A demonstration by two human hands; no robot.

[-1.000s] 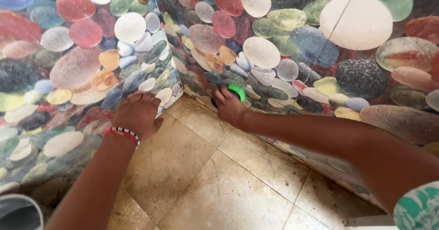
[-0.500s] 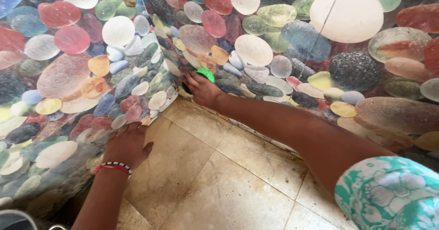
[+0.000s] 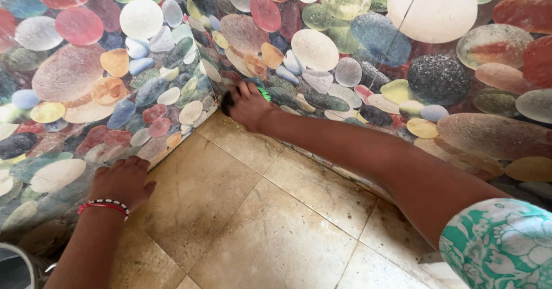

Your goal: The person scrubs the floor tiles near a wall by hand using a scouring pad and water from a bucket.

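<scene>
- At the lower right of the frame, a sleeve (image 3: 503, 243) with a green and white flower print covers the upper right arm.
- At the lower left, the left hand (image 3: 122, 180) lies flat and open, holding nothing, where the beige tile floor (image 3: 259, 231) meets the pebble-patterned wall (image 3: 69, 76); a red, black and white bracelet (image 3: 103, 205) circles its wrist.
- Farther off, near the upper middle, the right hand (image 3: 248, 105) has its grip closed around a green scrub brush (image 3: 263, 93), pressed low against the wall in the corner, just above the floor.
</scene>
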